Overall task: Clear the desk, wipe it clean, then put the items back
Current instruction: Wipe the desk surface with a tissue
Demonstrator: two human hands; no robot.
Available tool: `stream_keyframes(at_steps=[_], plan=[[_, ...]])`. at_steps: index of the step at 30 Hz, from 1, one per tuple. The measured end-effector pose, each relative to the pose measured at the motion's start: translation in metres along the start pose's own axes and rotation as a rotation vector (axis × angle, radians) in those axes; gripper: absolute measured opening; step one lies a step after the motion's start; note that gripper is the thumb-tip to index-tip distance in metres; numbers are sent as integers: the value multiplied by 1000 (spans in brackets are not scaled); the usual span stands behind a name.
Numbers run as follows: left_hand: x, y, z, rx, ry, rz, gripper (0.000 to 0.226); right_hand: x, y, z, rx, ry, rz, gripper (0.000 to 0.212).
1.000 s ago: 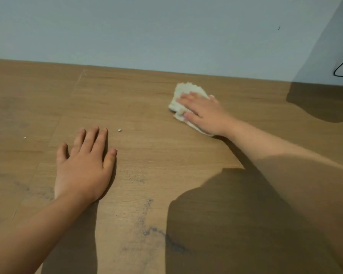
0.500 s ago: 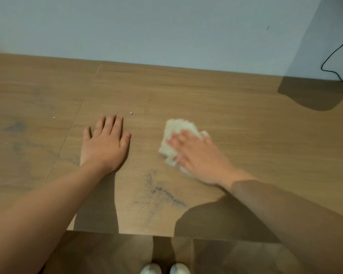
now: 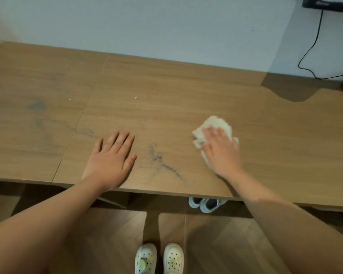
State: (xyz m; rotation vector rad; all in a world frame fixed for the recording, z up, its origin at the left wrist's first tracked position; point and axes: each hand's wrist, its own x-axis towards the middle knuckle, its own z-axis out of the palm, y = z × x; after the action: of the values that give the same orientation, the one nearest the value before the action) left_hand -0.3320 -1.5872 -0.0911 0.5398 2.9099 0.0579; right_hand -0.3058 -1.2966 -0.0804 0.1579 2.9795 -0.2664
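Head view:
- The white cloth (image 3: 216, 124) lies bunched on the wooden desk (image 3: 186, 86), right of centre, directly under the right hand (image 3: 221, 153). Its far and left edges stick out past the fingertips.
- The left hand (image 3: 111, 159) is well apart from the cloth, with a dark bluish smudge (image 3: 158, 162) on the wood between the two hands.
- The right hand presses flat on the cloth, fingers straight and together, slightly blurred. The forearm runs back over the front edge.
- The left hand rests palm down on bare wood, fingers straight, thumb spread. It holds nothing, and its wrist is at the desk's front edge.
- Both hands are near the front edge. Behind them bare wood runs to the pale wall (image 3: 166, 26).
- A seam (image 3: 81, 119) crosses the top left of the left hand. A small white crumb (image 3: 135, 98) lies beyond that hand.
- A black cable (image 3: 313, 42) hangs at the far right corner.
- White clogs (image 3: 159, 258) stand on the floor below.
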Motion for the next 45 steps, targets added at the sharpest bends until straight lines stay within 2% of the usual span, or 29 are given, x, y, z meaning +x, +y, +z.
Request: stream_keyframes(at_steps=[3, 5, 9, 12, 14, 17, 19, 21, 24, 26, 27, 29, 33, 35, 37, 39, 41, 43, 45], plan=[[-12, 1, 3, -8, 2, -19, 70, 7, 14, -2, 66, 41, 278, 49], [-15, 2, 3, -25, 14, -43, 72, -3, -8, 3, 80, 33, 284, 51], [-15, 3, 3, -43, 22, -58, 78, -50, -75, 18, 40, -19, -96, 52], [-15, -2, 1, -46, 9, -22, 78, -54, -65, 12, -49, -113, -268, 53], [-14, -17, -2, -35, -17, 14, 72, -36, -33, 8, -81, -28, -137, 54], [-10, -47, -6, -16, -36, -37, 70, -15, 2, 3, 36, 52, 289, 51], [-8, -56, -5, -15, -30, -56, 72, -12, -10, 8, 69, 51, 374, 52], [-7, -56, -3, 5, -21, -52, 72, -21, -41, 14, 39, 36, 264, 53], [-8, -55, -3, 13, -11, -61, 71, -49, -94, 22, -27, -25, -116, 55], [-7, -56, -2, 11, -7, -62, 70, -48, -101, 20, -60, -108, -281, 54], [-7, -56, -2, 7, -5, -60, 70, -38, -93, 17, -85, -117, -304, 54], [-8, -56, -2, -3, 0, -58, 70, -7, -65, 13, -111, -49, -182, 53], [-8, -56, 0, -18, 27, -61, 69, 54, -30, 3, 35, 42, 275, 51], [-8, -56, 0, -12, 32, -62, 69, 73, -54, 4, 69, 29, 325, 51], [-8, -57, 0, -18, 38, -65, 68, 69, -93, 8, 33, 21, 157, 51], [-7, -57, 1, -27, 52, -62, 66, 42, -129, 16, -18, 6, -151, 51], [-8, -58, 1, -46, 62, -57, 66, 10, -140, 19, -43, -88, -377, 52], [-8, -58, 0, -59, 65, -55, 68, 0, -121, 13, -113, -173, -494, 52], [-8, -58, -1, -54, 63, -54, 68, 18, -92, 9, -159, -133, -423, 52]])
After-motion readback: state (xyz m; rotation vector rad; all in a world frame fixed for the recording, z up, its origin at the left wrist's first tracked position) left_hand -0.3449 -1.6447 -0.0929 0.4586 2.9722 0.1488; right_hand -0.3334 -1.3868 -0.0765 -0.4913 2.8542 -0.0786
